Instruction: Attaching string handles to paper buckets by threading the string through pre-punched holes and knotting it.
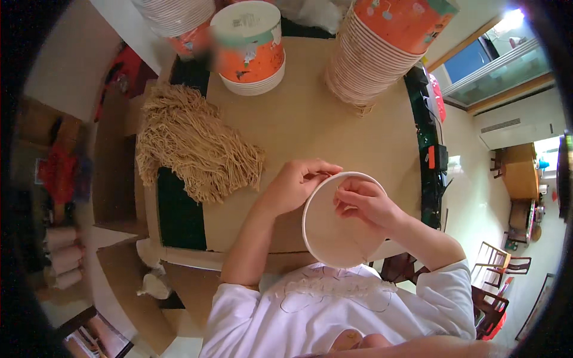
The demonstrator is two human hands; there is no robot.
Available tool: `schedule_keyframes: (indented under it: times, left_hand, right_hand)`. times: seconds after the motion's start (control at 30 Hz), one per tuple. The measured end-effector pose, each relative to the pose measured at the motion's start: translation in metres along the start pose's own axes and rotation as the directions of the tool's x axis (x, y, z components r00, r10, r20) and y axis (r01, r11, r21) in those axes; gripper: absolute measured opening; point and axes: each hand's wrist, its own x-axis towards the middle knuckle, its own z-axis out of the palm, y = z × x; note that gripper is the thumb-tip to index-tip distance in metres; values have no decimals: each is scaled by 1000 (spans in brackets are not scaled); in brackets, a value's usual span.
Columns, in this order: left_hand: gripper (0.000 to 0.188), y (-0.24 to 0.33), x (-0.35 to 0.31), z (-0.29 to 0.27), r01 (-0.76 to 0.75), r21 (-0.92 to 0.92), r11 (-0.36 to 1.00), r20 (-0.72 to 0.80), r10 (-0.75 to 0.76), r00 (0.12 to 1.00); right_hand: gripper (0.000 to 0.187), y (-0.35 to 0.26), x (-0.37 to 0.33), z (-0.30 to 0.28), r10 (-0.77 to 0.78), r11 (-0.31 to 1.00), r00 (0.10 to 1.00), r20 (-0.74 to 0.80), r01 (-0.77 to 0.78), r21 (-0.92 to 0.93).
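Note:
A white paper bucket [325, 230] is tilted in front of my chest with its open mouth facing up. My left hand [298, 184] is closed on its far left rim, thumb and fingers together there. My right hand [365, 204] reaches over the mouth, its fingers pinched near the inner wall; what they hold, if anything, is too small to make out. A thin strand seems to run down inside the bucket below this hand. Left of my hands lies a heap of tan cords [197, 146] on the table.
Upside-down orange and white paper buckets [250, 56] stand at the table's far side. A tall leaning stack of orange buckets [382, 51] is at the far right, a white stack [173, 15] at the far left. Cardboard [310, 119] covers the tabletop; an open carton [134, 292] sits lower left.

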Motion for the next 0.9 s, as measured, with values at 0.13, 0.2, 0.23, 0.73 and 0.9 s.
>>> schedule_keyframes:
  times: [0.13,0.2,0.23,0.73,0.9]
  left_hand:
    - [21,3,-4,7,-23,125,992,-77,33,996]
    - [21,1,-5,10,-37,128,991,-99,49,994]
    - [21,-1,-7,12,-55,127,990,-114,69,991]
    - [29,-4,-24,25,-94,235,968,-109,122,986]
    - [26,-5,-27,25,-106,263,959,-121,142,982]
  right_hand:
    - [17,-2,3,-2,8,1000,1000,-11,-8,-30]
    - [16,-2,4,-5,-3,999,1000,-1,3,-51]
    - [16,-1,3,-5,2,999,1000,1,-2,-46]
    - [17,7,-5,-18,-4,994,996,87,14,-109]
    - [17,8,-6,-16,-11,997,996,83,17,-75]
